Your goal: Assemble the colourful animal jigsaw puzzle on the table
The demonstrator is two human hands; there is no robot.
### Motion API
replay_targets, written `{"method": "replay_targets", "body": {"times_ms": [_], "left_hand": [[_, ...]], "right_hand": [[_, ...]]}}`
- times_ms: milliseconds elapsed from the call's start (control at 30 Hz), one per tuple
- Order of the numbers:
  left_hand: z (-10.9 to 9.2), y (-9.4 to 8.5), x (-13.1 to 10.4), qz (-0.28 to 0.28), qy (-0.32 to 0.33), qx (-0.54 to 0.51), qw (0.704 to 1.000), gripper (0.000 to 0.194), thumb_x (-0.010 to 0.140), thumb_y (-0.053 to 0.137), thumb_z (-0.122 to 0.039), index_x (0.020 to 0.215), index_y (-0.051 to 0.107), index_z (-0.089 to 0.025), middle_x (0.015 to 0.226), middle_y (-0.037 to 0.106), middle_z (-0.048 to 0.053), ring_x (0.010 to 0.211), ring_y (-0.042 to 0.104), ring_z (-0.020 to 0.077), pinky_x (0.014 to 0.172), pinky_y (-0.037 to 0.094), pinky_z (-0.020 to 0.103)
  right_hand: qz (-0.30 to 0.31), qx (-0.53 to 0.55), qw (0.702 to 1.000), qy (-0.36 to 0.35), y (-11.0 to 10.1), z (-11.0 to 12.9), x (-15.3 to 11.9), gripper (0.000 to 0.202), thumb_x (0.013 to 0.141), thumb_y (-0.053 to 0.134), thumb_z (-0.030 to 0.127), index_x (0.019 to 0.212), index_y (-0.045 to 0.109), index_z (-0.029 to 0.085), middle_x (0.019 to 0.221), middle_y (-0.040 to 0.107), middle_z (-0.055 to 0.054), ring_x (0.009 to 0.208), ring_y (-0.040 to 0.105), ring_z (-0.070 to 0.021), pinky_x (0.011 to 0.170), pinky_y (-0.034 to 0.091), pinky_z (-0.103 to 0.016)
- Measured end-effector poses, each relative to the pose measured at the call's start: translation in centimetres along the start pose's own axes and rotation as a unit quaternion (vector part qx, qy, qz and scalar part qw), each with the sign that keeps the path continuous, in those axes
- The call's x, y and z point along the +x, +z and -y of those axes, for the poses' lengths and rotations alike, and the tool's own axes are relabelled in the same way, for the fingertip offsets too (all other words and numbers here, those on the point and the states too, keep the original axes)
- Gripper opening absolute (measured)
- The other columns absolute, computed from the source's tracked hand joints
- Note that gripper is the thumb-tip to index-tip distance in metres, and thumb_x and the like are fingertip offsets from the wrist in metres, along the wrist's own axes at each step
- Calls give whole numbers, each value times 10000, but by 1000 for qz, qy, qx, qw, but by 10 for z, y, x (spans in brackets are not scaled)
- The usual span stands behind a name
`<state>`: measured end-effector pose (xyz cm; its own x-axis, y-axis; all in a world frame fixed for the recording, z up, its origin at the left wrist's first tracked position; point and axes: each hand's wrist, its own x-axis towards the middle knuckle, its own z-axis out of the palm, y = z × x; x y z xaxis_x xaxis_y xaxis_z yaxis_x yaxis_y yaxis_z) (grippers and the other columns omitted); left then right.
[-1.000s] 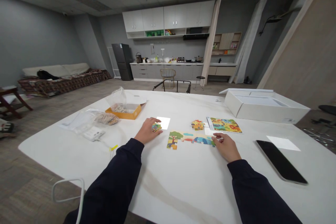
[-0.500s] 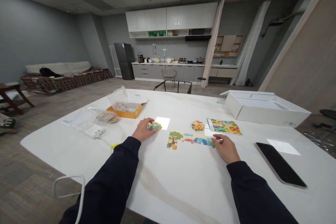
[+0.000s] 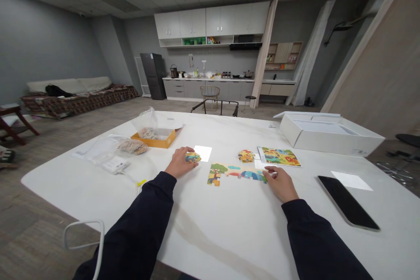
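On the white table lies a partly joined jigsaw puzzle (image 3: 236, 173) with a tree, pale sky and a blue animal. My left hand (image 3: 180, 162), left of it, is closed around a small stack of puzzle pieces (image 3: 192, 157). At the puzzle's right end, my right hand (image 3: 280, 182) pinches an end puzzle piece (image 3: 264, 179) with thumb and fingertips; the fingers partly cover it. Behind the puzzle sits a pile of loose puzzle pieces (image 3: 246, 155). Beside that pile lies a colourful picture sheet (image 3: 280, 156) showing a lion and other animals.
At the left stand a yellow box (image 3: 159, 140) and a clear bag of puzzle pieces (image 3: 132, 145), near a white power strip (image 3: 115, 164) with a cable. A white box (image 3: 331, 133) is at the back right. A black phone (image 3: 348, 203) lies at the right.
My left hand has tilted the stack of puzzle pieces slightly and drawn it together. My right hand stays at the puzzle's right end. The whole view has shifted a little.
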<state>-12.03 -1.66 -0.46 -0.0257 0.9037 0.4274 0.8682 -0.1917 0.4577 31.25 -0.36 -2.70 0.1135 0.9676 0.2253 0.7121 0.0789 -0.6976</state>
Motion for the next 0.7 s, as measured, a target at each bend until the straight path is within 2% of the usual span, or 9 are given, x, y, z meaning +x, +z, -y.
{"method": "replay_targets", "body": {"times_ms": [200,367,600,700], "left_hand": [[6,3,2,-13,-52,13,998,316,727,798,-368,985,658,-254,1038,698,53,1029,632,291,929,513,430],[11,6,2,-7,-62,3,998,385,706,827,-390,1024,667,-244,1042,698,64,1021,637,282,916,528,412],[13,4,1,-13,-44,-4,999,381,710,844,-383,1023,674,-250,1053,721,52,1059,625,297,921,534,425],[7,1,2,-21,-35,-9,999,389,689,863,-332,1021,680,-245,1050,722,57,1061,627,305,925,535,437]], "right_hand": [[-3,-7,1000,3,-1,2,-1,427,790,600,452,1059,749,155,990,730,-105,694,628,-190,787,526,-355],[-1,-7,1000,5,0,1,-1,443,796,592,454,1076,747,148,1003,728,-110,705,629,-192,795,520,-354],[0,-8,1000,2,1,0,0,450,795,588,458,1078,742,143,1001,723,-107,704,625,-190,796,514,-354],[4,-7,1000,7,0,0,0,459,796,587,462,1088,741,142,1022,719,-111,713,625,-192,800,514,-357]]}}
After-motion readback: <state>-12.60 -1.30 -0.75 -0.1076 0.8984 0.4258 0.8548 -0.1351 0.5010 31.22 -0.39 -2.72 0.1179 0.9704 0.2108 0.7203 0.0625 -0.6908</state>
